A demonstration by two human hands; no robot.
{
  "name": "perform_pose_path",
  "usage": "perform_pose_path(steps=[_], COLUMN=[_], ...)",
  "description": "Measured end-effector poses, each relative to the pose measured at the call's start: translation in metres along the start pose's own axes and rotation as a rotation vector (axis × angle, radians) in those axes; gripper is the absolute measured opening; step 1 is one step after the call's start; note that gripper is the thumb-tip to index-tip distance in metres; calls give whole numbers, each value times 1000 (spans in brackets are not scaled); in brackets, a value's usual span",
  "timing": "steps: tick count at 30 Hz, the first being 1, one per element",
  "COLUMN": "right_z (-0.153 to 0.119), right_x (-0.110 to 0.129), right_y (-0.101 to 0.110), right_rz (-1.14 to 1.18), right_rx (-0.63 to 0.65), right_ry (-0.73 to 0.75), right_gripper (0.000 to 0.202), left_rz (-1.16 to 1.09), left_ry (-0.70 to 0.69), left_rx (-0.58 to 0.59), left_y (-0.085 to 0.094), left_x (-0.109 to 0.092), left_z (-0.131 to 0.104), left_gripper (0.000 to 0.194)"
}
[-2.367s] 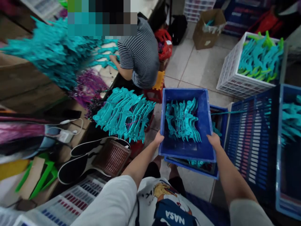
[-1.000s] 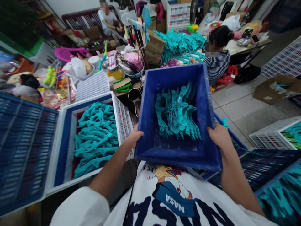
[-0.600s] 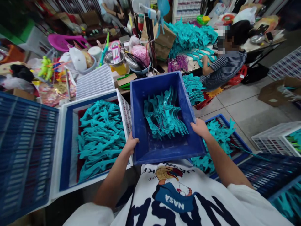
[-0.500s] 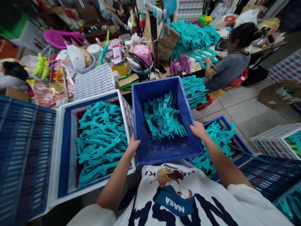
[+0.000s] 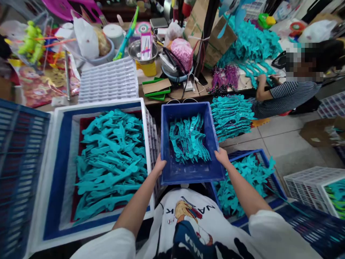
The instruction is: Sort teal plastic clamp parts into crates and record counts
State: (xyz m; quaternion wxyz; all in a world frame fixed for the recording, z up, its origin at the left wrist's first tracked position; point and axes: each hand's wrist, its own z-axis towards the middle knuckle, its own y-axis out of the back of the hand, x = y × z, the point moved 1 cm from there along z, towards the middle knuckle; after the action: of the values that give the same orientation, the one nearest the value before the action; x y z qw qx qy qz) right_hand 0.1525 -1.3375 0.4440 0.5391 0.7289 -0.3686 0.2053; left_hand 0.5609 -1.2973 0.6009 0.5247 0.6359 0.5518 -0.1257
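Cluttered wooden bench [image 5: 176, 94] runs across the far side; at left stands a white crate [image 5: 45, 172] filled with a turquoise heap [image 5: 107, 165]. Blue bin [image 5: 191, 172] is held just right of that crate, before the person's torso, with stacked turquoise pieces [image 5: 190, 140] inside. Judged stiff, smooth and lightly loaded; contents liable to slide if tipped; best gripped midway along both side walls. Left hand [image 5: 160, 166] and right hand [image 5: 222, 157]: fingers clamped on opposite sides, thumbs at the rim, remaining fingers largely hidden.
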Motion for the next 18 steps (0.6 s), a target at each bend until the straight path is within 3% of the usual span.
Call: perform_pose_path(steps=[6,11,18], right_z=[51,83,116], right_x=[0,-3,-21], right_y=[-35,-55,-63], right_rz=[-8,32,96], right_rx=[63,73,71], right_ry=[-33,-70,-92], right_gripper=[35,41,40], left_rz=[-4,34,76], left_ry=[7,10,41], left_rx=[-37,-72,-101], left_y=[-12,-23,-48], left_x=[21,22,32], left_z=[49,82,96], left_gripper=[84,89,85])
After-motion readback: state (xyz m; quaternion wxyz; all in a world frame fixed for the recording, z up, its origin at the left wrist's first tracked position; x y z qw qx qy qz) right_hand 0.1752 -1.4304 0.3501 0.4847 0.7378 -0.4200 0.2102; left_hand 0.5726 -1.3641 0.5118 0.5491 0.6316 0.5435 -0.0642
